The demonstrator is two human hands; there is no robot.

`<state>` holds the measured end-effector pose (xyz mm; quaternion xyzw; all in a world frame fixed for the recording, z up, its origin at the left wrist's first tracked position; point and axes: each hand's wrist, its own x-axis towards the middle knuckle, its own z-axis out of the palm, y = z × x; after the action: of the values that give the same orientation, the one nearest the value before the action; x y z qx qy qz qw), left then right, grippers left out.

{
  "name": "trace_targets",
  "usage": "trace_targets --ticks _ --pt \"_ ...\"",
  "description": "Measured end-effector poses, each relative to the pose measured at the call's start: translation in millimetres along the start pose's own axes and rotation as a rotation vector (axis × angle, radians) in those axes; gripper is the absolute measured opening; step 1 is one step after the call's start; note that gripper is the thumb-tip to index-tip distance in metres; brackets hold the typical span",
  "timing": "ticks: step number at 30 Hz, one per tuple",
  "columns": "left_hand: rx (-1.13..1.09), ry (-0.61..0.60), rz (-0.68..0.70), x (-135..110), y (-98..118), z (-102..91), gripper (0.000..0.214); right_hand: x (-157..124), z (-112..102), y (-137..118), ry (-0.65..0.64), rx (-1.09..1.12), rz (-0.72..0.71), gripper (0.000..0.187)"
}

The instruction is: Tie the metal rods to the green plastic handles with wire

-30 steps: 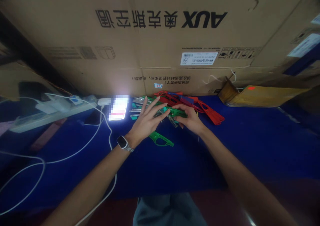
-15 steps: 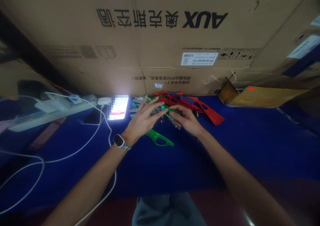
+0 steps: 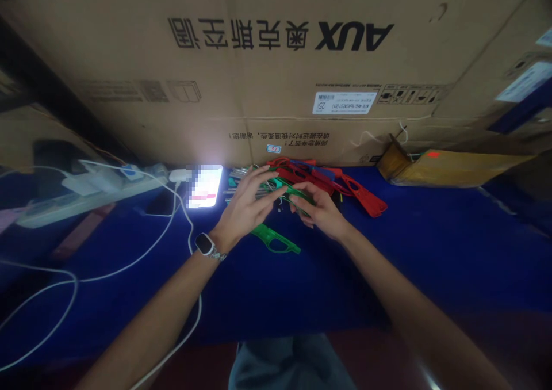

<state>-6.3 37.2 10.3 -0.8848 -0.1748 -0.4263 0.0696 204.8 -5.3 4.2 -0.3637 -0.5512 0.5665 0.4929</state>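
Note:
My right hand (image 3: 325,211) is closed on a green plastic casing half (image 3: 307,205), which looks like the handle shell of a long-nosed lighter. The thumb and fingers pinch it, and part of it is hidden. My left hand (image 3: 248,203) wears a watch and reaches over the pile with its fingers stretched out. Its fingertips are close to the left end of the held casing; contact is unclear. Below them lies another green casing half (image 3: 278,241) with an oval opening. Behind my hands are red casings (image 3: 362,197) and thin metal rods (image 3: 235,191).
A lit phone (image 3: 207,186) lies left of the pile, beside a power strip (image 3: 95,191) and a loose white cable (image 3: 129,268). A large cardboard box (image 3: 259,105) stands behind the blue tabletop (image 3: 409,252). At right is a yellow taped cardboard piece (image 3: 461,168).
My right hand has turned slightly, and its fingers now curl under the green casing, where a small metal part showed before. My left hand has barely shifted.

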Motion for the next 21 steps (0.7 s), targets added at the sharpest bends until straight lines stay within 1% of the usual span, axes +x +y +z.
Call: trace_targets --ticks 4,6,10,13,17,21 --pt "-0.103 0.015 -0.066 0.8 6.7 0.3 0.063 0.1 2.1 2.7 0.041 -0.009 -0.022 0.044" --pt "-0.116 0.047 -0.12 1.3 11.9 1.3 0.058 -0.3 3.8 2.8 0.063 -0.017 -0.034 0.046" --pt "-0.113 0.205 -0.3 1.5 19.8 8.7 0.03 -1.6 9.0 2.5 0.093 -0.033 -0.059 0.049" --pt "-0.171 0.288 -0.438 0.7 21.5 17.5 0.017 -2.1 13.3 3.5 0.108 -0.057 -0.075 0.048" --pt "-0.267 0.378 -0.564 -0.2 21.1 27.8 0.01 -1.2 17.0 6.8 0.141 -0.058 -0.093 0.047" --pt "-0.499 0.497 -0.755 3.6 22.4 35.4 0.012 0.0 18.0 10.4 0.159 -0.056 -0.106 0.047"
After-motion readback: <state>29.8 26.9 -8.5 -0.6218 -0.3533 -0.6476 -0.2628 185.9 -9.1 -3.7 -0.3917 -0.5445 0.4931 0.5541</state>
